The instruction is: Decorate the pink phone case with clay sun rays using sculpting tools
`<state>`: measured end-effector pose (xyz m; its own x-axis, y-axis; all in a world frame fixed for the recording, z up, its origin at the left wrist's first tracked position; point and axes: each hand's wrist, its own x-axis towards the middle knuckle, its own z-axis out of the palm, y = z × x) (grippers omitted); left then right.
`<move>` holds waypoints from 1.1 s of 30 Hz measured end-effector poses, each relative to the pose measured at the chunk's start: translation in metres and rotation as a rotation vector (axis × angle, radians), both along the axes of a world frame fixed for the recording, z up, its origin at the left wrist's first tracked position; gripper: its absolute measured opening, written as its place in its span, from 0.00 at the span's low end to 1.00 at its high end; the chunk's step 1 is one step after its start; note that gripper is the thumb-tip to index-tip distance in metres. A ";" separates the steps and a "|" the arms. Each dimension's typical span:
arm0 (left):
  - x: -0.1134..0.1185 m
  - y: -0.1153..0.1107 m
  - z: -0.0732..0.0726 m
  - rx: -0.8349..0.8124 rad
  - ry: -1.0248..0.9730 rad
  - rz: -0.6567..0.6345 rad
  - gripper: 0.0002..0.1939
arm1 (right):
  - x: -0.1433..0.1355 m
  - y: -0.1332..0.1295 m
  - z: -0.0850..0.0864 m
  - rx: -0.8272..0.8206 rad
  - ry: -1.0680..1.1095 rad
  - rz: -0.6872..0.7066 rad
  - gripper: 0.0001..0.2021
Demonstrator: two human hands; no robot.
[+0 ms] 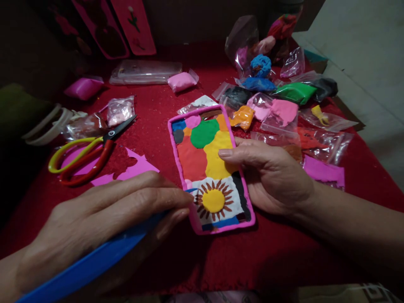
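Observation:
A flat rectangular panel (192, 158) with a pink raised rim is covered in patches of coloured clay. Near its lower end a yellow disc (213, 199) with brown petals lies on white clay. My right hand (274, 176) grips the panel's right edge, thumb on the yellow patch. In my left hand (107, 214) is a long blue tool (94, 263), its fingers closed round it. The tool's thin blue tip reaches the panel's lower left part, beside the brown petals.
Scissors (105, 153) with yellow and red handles lie at the left beside pink scraps (134, 166). Bags of coloured clay (295, 92) crowd the back right. A clear plastic case (145, 72) lies at the back of the red cloth (277, 261).

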<state>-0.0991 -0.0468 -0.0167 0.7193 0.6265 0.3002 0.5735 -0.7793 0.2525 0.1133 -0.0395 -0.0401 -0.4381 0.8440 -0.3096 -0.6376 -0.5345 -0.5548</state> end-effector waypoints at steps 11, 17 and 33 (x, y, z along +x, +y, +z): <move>-0.001 -0.001 -0.003 -0.024 -0.040 -0.030 0.10 | 0.001 -0.001 0.000 0.004 -0.002 0.000 0.11; 0.001 0.001 -0.002 0.021 -0.025 -0.035 0.10 | 0.001 0.000 0.000 0.005 -0.006 -0.005 0.11; 0.003 0.000 -0.003 0.014 -0.022 -0.013 0.10 | 0.000 0.000 -0.001 0.009 0.007 0.006 0.12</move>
<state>-0.0965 -0.0466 -0.0197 0.7206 0.6127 0.3245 0.5574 -0.7903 0.2543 0.1138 -0.0398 -0.0407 -0.4455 0.8438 -0.2993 -0.6379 -0.5337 -0.5552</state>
